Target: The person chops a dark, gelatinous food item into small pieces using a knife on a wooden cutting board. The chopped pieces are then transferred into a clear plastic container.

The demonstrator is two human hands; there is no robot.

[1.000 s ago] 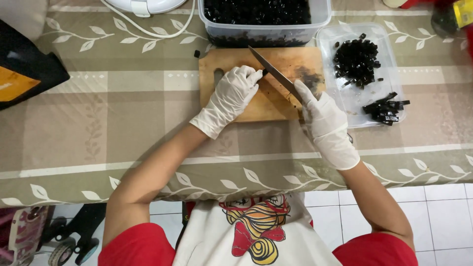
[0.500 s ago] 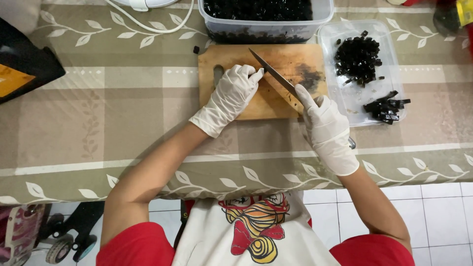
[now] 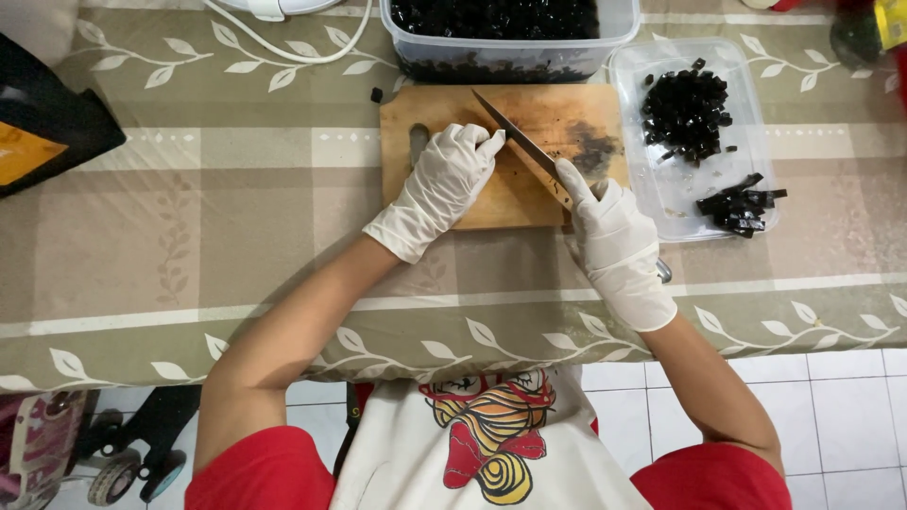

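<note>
Both my hands wear white gloves. My right hand (image 3: pixel 616 241) grips the handle of a knife (image 3: pixel 515 138), forefinger laid along its spine, blade angled up-left across a wooden cutting board (image 3: pixel 553 113). My left hand (image 3: pixel 444 184) rests curled on the board's left part, its fingertips touching the blade. What lies under those fingers is hidden. A dark smear marks the board near its right edge.
A clear tub of black cubes (image 3: pixel 510 33) stands behind the board. To the right, a clear tray (image 3: pixel 682 194) holds a pile of black cubes and some black strips. A black bag (image 3: pixel 42 132) lies at the left, a white cord (image 3: pixel 283 42) at the back. The table edge runs near my body.
</note>
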